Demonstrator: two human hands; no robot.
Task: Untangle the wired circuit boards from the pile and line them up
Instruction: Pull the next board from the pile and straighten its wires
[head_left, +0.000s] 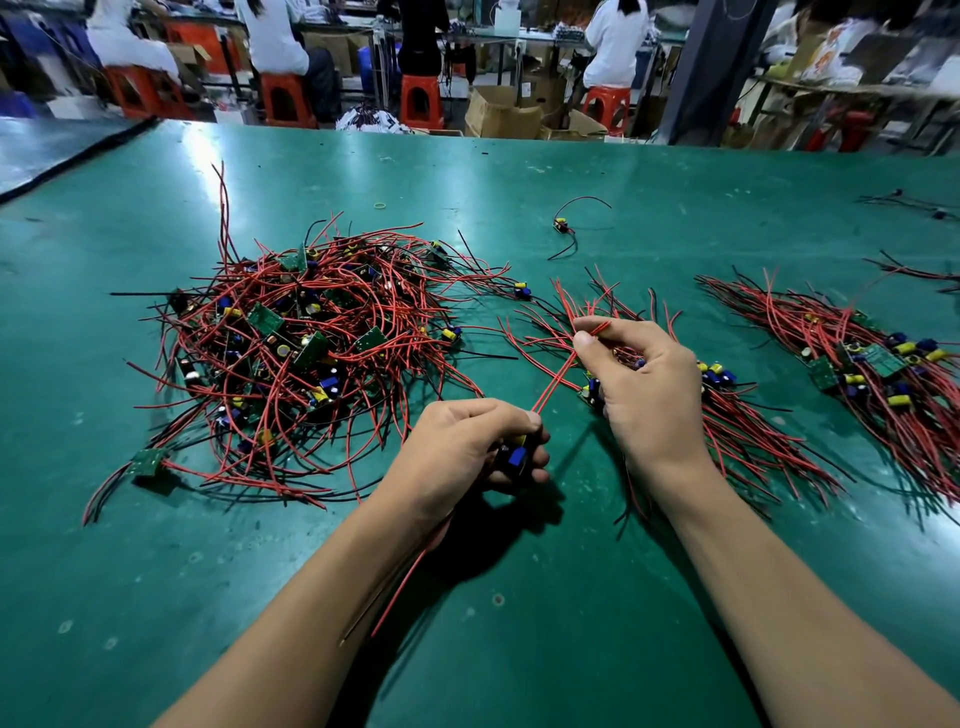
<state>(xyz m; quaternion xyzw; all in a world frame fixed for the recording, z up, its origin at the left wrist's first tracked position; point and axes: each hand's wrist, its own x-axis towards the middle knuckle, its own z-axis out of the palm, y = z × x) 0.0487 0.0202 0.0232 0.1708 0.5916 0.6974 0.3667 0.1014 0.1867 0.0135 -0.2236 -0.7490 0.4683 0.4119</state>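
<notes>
Green matting covered the table (519, 597). Left of centre lay the pile (311, 343), a tangle of red and black leads with small boards caught in it. The left hand (467, 447), near the middle, had its fingers curled round one board (517, 457), a blue part showing between them; more red leads trailed out under the wrist toward the near edge. Two red wires (558, 376) ran from that fist up and right to the right hand (641, 379), which pinched them between thumb and forefinger, its other fingers loosely bent. Beneath and beside the right hand a row (727, 415) of boards lay with leads fanned far and near. Well apart to the right sat a second row (883, 374). A lone board (562, 226) rested far of the hands, and a rubber band (381, 206) lay far of the pile
</notes>
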